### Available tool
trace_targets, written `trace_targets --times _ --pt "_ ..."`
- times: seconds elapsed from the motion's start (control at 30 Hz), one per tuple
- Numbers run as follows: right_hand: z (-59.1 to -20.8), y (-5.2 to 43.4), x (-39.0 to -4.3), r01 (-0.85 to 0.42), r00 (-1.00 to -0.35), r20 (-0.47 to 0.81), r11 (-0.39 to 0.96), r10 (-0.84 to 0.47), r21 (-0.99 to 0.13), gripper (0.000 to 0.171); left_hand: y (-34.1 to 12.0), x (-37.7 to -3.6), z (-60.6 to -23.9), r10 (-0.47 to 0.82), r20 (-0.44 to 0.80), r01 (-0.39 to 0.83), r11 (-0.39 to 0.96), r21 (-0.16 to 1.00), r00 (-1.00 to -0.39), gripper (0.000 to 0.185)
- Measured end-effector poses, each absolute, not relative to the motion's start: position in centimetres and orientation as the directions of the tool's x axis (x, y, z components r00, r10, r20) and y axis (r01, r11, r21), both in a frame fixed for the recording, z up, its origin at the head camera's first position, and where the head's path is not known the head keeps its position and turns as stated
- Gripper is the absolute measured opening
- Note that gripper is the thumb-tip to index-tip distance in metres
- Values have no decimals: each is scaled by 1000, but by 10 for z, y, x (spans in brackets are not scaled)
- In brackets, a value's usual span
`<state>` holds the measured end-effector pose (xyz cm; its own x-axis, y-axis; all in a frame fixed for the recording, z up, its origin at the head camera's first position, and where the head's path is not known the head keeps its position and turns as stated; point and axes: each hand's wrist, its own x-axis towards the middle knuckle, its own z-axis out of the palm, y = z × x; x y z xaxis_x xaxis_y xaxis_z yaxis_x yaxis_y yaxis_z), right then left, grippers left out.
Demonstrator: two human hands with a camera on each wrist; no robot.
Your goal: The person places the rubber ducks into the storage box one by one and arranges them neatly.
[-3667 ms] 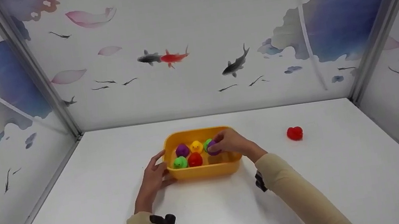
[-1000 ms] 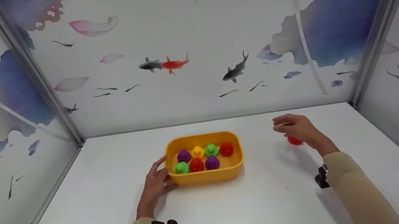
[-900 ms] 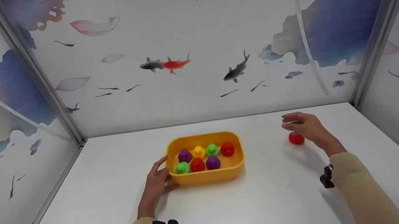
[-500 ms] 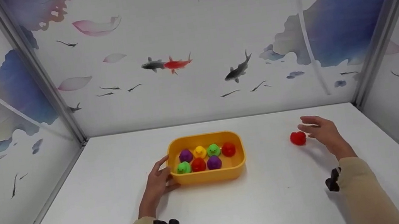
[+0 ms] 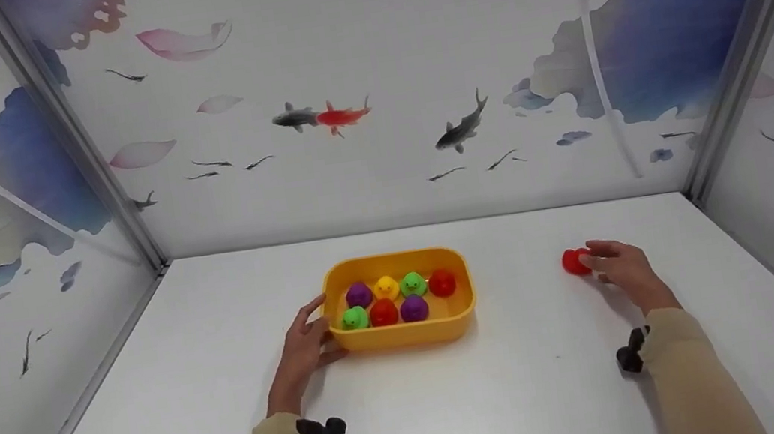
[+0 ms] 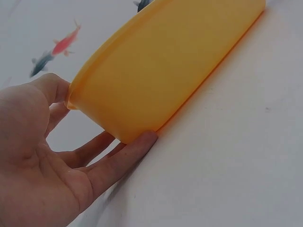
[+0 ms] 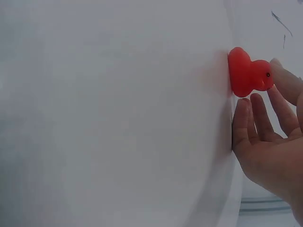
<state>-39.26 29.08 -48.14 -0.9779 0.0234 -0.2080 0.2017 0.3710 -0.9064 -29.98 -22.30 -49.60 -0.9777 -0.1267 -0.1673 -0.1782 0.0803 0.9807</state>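
Observation:
My left hand rests against the left end of a yellow plastic box. In the left wrist view its fingers touch the box's rim and lower corner from outside. Beside a red rubber duck on the right of the table is my right hand. The duck stands upright. In the right wrist view the thumb is at the duck's head, while the other fingers spread close to its body without curling round it.
Several small rubber ducks sit in the box: purple, yellow, green and red at the back, with more in front. Printed panels wall in the white table behind and at both sides.
My right hand has left a purple duck in the box and moved right. It passed over the lone red duck, then came back leftward onto it. The left hand stays at the box.

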Motion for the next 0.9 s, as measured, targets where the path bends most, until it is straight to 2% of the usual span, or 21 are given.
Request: trace_targets --times 0.27,0.57,0.73,0.9 --pt "-481 287 -392 242 -966 -257 398 16 -885 73 -223 -300 -496 -140 -183 -195 77 978 -973 48" --pt "-477 284 -390 232 -969 -244 442 31 -866 72 -224 -303 -498 -130 -162 -172 74 982 -978 48" --pt "-477 283 -391 214 -974 -224 417 27 -883 69 -223 -302 -497 -126 -137 -146 70 987 -983 48" --pt "-475 280 -394 224 -973 -224 411 50 -884 72 -223 -302 -496 -142 -146 -159 81 984 -979 48"
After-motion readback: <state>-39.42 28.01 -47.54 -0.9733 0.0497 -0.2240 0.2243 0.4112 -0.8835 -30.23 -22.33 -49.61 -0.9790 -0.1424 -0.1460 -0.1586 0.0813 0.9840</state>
